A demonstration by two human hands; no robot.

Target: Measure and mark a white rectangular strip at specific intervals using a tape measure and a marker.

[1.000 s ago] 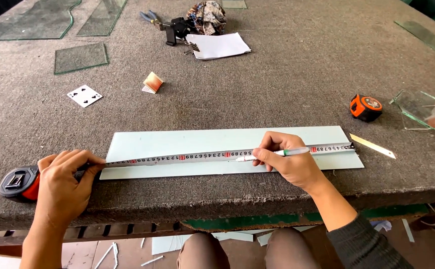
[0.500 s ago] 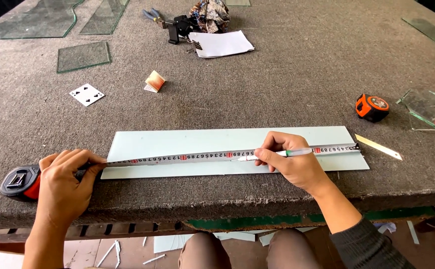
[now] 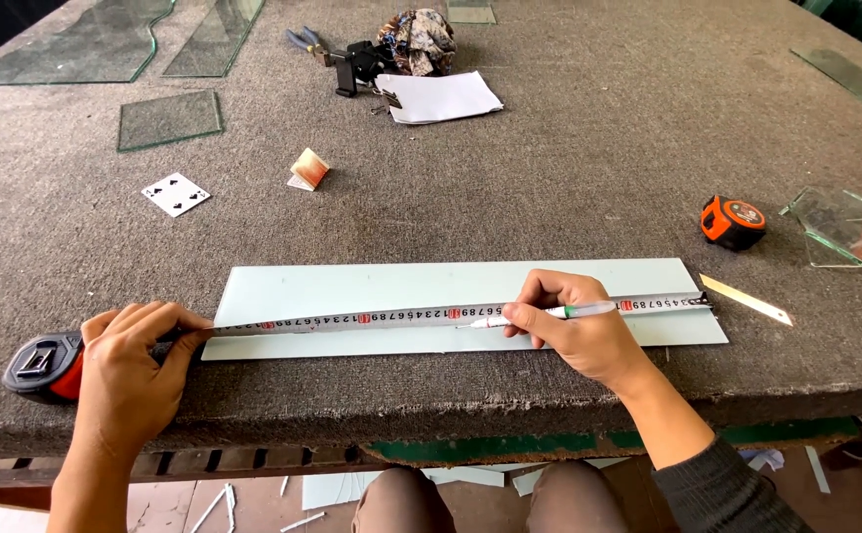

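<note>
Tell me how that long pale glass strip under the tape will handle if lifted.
The glass strip looks thin and long, so probably stiff but fragile, apt to snap if lifted by one end. Its smooth face is likely slippery, though the felt-like table should resist sliding.

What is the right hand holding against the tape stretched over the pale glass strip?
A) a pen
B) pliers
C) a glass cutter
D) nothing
A: the right hand grips a thin white pen, its tip on the tape lying along the glass strip.
</note>
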